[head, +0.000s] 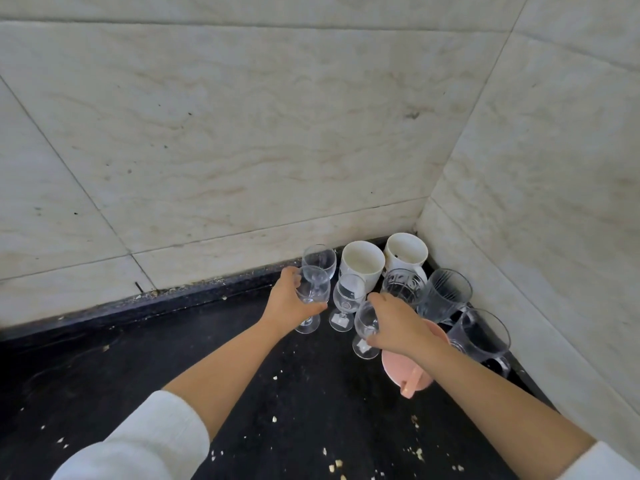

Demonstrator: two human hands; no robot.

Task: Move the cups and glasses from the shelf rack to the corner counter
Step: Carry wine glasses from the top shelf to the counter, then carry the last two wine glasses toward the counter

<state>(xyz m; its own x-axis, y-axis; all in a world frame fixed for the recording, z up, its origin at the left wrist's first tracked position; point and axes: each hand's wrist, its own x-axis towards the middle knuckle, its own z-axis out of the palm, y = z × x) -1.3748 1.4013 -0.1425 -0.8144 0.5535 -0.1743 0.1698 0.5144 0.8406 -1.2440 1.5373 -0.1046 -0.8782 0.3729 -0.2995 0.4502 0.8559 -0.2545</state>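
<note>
My left hand [289, 301] grips the bowl of a clear stemmed glass [313, 289] whose foot rests on the black corner counter [207, 358]. My right hand [398, 323] is closed on another clear stemmed glass [363, 323], its foot on the counter too. Between them stands a third stemmed glass [348, 296], and one more stemmed glass [320, 259] is behind my left hand. Two white mugs [362, 263] [405, 252] sit deep in the corner. Cut-pattern glasses [403, 284] [446, 296], a clear glass mug [481, 336] and a pink cup [405, 372] crowd the right side.
Beige marble-look wall tiles [242, 133] close the corner at the back and on the right. Pale crumbs [275, 377] are scattered over the dark counter. The shelf rack is out of view.
</note>
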